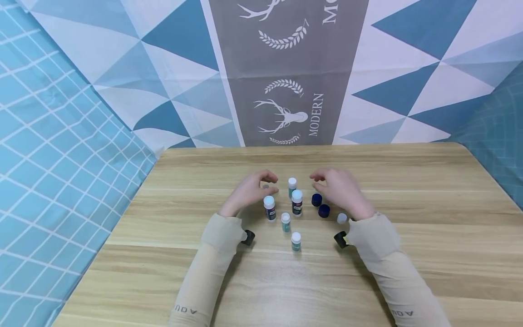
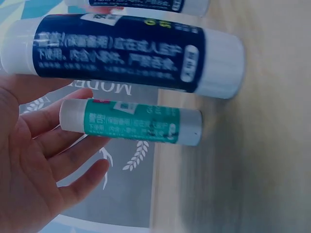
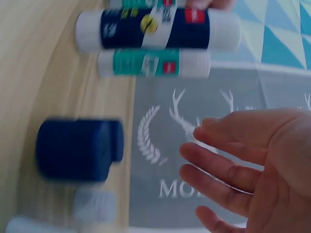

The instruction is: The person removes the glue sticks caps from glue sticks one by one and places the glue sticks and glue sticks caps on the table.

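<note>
My left hand point(image 1: 254, 187) hovers with loosely bent fingers and holds nothing. Just below it stands a navy glue stick point(image 1: 270, 210) with white ends; in the left wrist view, that navy glue stick point(image 2: 116, 53) and a green glue stick point(image 2: 131, 121) cross in front of the fingers. My right hand point(image 1: 336, 185) is also empty, its fingers spread in the right wrist view. Close to it lie two navy caps point(image 1: 316, 200) and a pale cap point(image 1: 342, 218). Between the hands stand another navy glue stick point(image 1: 297, 204) and a green glue stick point(image 1: 292, 187) behind it.
Nearer me, two more green glue sticks point(image 1: 285, 223) stand upright on the wooden table point(image 1: 163, 254). A small grey piece point(image 1: 266, 186) shows beside the left fingers. Patterned cloth point(image 1: 286, 68) hangs behind the table's far edge. Each wrist carries a black camera point(image 1: 248, 237).
</note>
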Motion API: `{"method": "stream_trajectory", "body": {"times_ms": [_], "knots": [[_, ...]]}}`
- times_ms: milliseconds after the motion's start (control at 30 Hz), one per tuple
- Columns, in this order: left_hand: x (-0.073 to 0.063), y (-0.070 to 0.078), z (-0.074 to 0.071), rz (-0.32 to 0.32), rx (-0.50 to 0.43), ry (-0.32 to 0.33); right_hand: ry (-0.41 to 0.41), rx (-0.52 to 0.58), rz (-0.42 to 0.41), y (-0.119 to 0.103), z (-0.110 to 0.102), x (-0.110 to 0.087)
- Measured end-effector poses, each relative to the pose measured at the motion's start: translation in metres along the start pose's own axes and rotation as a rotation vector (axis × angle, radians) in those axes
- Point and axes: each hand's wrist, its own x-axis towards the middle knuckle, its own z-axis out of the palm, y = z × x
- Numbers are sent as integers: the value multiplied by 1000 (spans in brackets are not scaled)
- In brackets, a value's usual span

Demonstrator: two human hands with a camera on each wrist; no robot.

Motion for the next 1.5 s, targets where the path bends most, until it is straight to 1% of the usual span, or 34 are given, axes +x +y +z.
{"method": "stream_trajectory", "body": {"times_ms": [133, 233, 333, 433, 533, 667, 833, 933, 1067, 1233, 1500], "knots": [[7, 7, -2, 17, 17, -25, 0, 6, -36, -16, -1, 9], [14, 11, -3, 52, 30, -70, -14, 11, -32, -24, 0, 16], [20, 13, -2, 66, 41, -114, -31, 15, -39, -31, 1, 21], [24, 11, 1, 74, 47, -145, -49, 16, -47, -35, 3, 26], [27, 11, 3, 89, 31, -168, -60, 14, -38, -37, 4, 28], [28, 11, 5, 113, 6, -179, -60, 24, -30, -38, 5, 29], [28, 11, 6, 139, 0, -169, -27, 51, -41, -38, 7, 30], [28, 12, 6, 139, -9, -152, -1, 81, -33, -39, 6, 29], [26, 14, 5, 133, -20, -105, 24, 139, -17, -38, 3, 27], [23, 18, 5, 130, -61, -52, 51, 221, -25, -32, 3, 21], [19, 15, 9, 155, -99, 25, 78, 280, -27, -26, 5, 12]]}}
